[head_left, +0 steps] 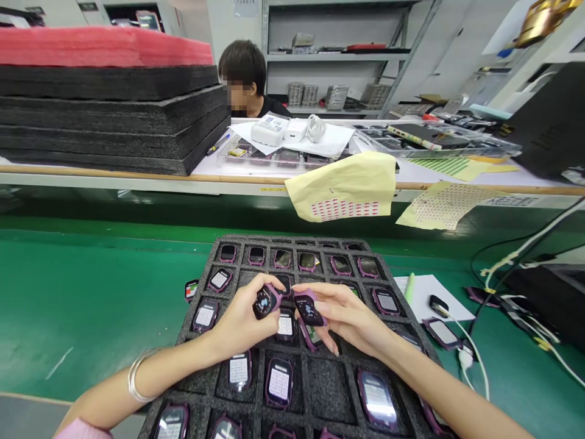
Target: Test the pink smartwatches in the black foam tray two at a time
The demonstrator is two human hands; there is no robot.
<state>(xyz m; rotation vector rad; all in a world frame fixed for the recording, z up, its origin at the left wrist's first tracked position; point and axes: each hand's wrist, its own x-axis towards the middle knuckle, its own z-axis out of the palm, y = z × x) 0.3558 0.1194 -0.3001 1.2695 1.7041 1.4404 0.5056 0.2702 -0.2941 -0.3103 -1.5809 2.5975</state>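
Observation:
A black foam tray (331,381) with square compartments holds several purple-framed watch units, many with lit white screens. Over its middle, my left hand (247,317) grips a purple watch (265,301) with a dark lit face between thumb and fingers. Close beside it, my right hand (345,311) holds a second purple watch (308,308), its dark face also lit. Just under my right hand, another purple unit with a green and white screen (313,335) is partly covered by the fingers; whether they touch it I cannot tell.
Black foam sheets topped with pink foam (105,47) stand on the shelf at the left. A person (244,79) is behind it. Yellow sheets (345,186) hang from its edge. Cables and a phone-like device (442,333) lie at the right.

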